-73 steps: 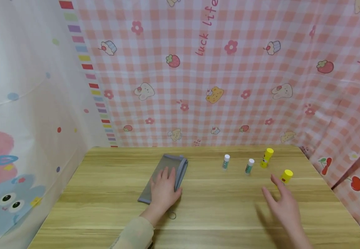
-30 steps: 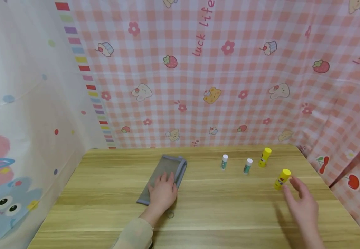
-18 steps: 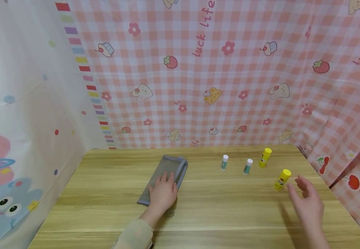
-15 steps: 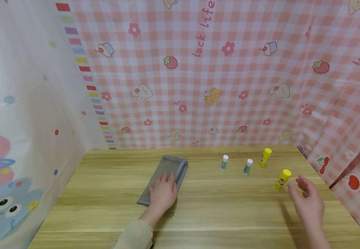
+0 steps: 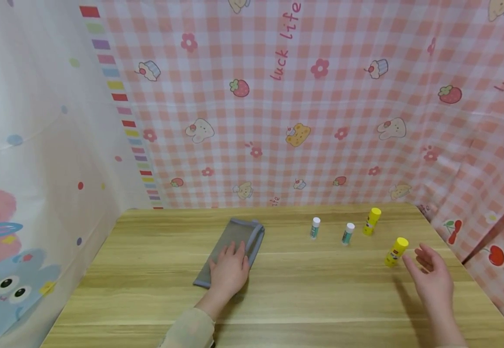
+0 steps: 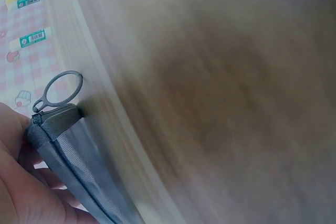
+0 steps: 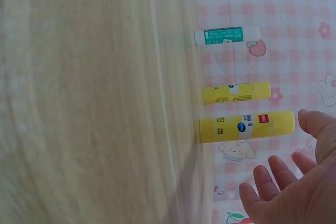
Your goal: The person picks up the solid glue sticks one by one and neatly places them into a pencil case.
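My left hand [image 5: 229, 271] rests on a flat grey mesh zip pouch [image 5: 230, 237], fingers spread over its near right part. In the left wrist view the zip's pull ring [image 6: 63, 88] sticks out at one corner of the pouch. My right hand [image 5: 434, 282] hovers just right of the nearer yellow glue stick [image 5: 396, 252], fingers loosely bent and holding nothing. The right wrist view shows a gap between the thumb and that stick's cap. A second yellow glue stick [image 5: 371, 222] stands behind it. Two smaller white-capped green glue sticks [image 5: 315, 228] [image 5: 348, 234] stand to the left.
All of it is on a wood-grain table [image 5: 304, 299]. A pink checked curtain [image 5: 252, 121] hangs behind the table's far edge. Patterned sheets close off the left [image 5: 51, 145] and right [image 5: 491, 193] sides.
The right hand has drawn back to the right from the nearer yellow glue stick, which now shows whole and stands upright. The left hand stays on the pouch. Little differs over the last half second.
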Available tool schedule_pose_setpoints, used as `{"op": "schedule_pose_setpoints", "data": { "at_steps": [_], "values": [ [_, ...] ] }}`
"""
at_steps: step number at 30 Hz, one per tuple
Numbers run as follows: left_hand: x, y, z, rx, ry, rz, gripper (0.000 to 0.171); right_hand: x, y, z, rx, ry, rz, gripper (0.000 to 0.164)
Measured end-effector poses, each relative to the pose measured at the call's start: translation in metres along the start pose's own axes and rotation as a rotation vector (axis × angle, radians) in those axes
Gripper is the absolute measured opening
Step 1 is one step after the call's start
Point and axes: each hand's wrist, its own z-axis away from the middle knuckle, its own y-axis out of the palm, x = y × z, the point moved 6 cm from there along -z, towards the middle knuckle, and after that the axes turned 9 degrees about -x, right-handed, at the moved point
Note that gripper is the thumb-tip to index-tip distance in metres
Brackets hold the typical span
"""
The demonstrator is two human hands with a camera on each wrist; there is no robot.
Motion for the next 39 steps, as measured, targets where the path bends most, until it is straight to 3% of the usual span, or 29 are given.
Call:
{"op": "schedule_pose_setpoints", "data": {
  "at_steps": [26, 39],
  "values": [
    [0.002, 0.001, -0.001, -0.014, -0.005, 0.005, 0.045, -0.006, 0.021, -0.016, 0.033, -0.010, -0.066, 0.064],
    [0.001, 0.000, 0.000, -0.019, 0.005, 0.004, 0.044, -0.004, 0.025, -0.017, -0.019, -0.015, -0.135, 0.051]
  ]
}}
